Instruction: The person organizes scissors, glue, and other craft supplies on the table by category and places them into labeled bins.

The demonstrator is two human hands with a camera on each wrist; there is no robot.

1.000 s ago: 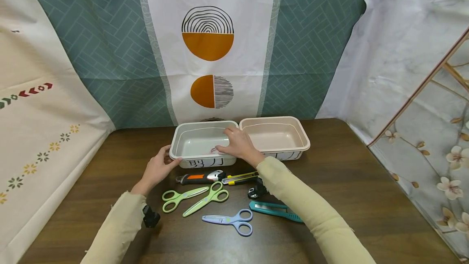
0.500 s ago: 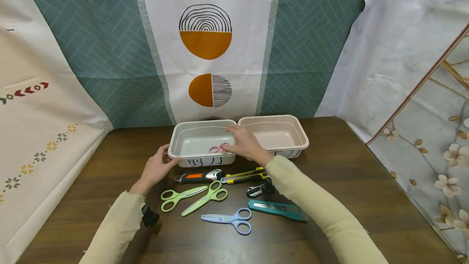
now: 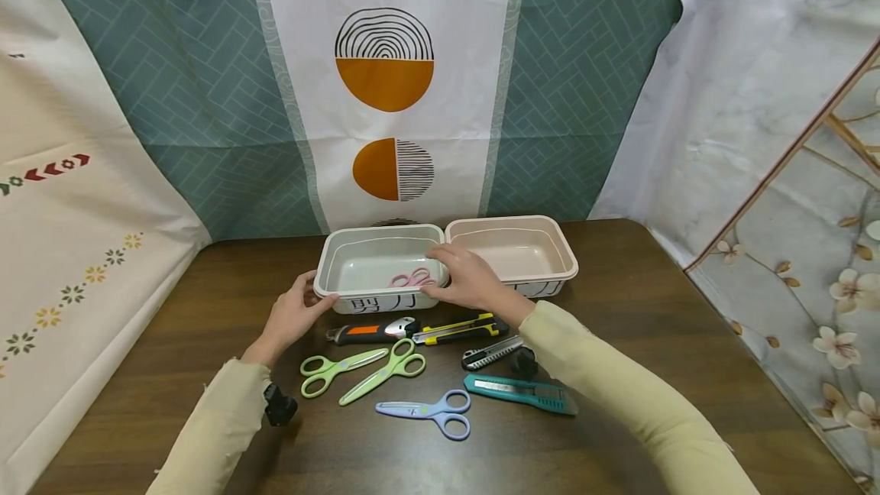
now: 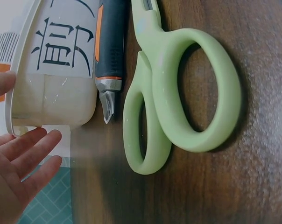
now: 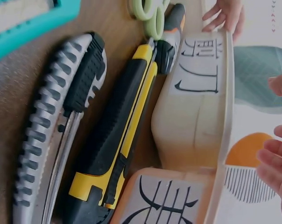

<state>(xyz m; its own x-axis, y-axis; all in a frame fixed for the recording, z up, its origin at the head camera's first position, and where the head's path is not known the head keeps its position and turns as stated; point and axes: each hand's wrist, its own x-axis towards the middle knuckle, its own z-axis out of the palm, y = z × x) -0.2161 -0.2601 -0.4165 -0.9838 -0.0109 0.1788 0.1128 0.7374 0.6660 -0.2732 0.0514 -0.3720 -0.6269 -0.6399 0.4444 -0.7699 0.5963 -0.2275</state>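
My left hand [image 3: 292,315] holds the left front corner of a grey-white bin [image 3: 364,270]. In the left wrist view its thumb is on the rim and its fingers are spread along the end wall. A pair of pink scissors [image 3: 415,278] lies inside that bin, near the front right corner. Beside them, over the bin's right end, my right hand [image 3: 467,279] hovers with its fingers apart and holds nothing. The right wrist view shows those fingers [image 5: 274,154] spread above the rim.
A beige bin [image 3: 522,254] adjoins on the right. Before the bins lie an orange-and-black utility knife [image 3: 371,333], a yellow-and-black cutter [image 3: 461,328], a silver-black cutter [image 3: 490,354], a teal cutter [image 3: 519,393], two green scissors [image 3: 388,376] and blue scissors [image 3: 433,411].
My right hand has let go of the pink scissors inside the grey-white bin and drawn back to the right, so they now show. My left hand stays at the bin's corner.
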